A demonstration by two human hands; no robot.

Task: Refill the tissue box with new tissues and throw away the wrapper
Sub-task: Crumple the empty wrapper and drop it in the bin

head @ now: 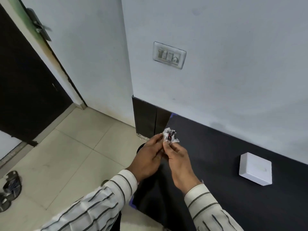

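Hands are meeting above the near-left corner of the dark table (pixel 233 164): the left hand (pixel 148 160) and right hand (pixel 179 161) are both pinching a crumpled clear wrapper (pixel 170 135) between fingertips. Off to the right, the white tissue box (pixel 255 169) is sitting on the table, its contents not visible.
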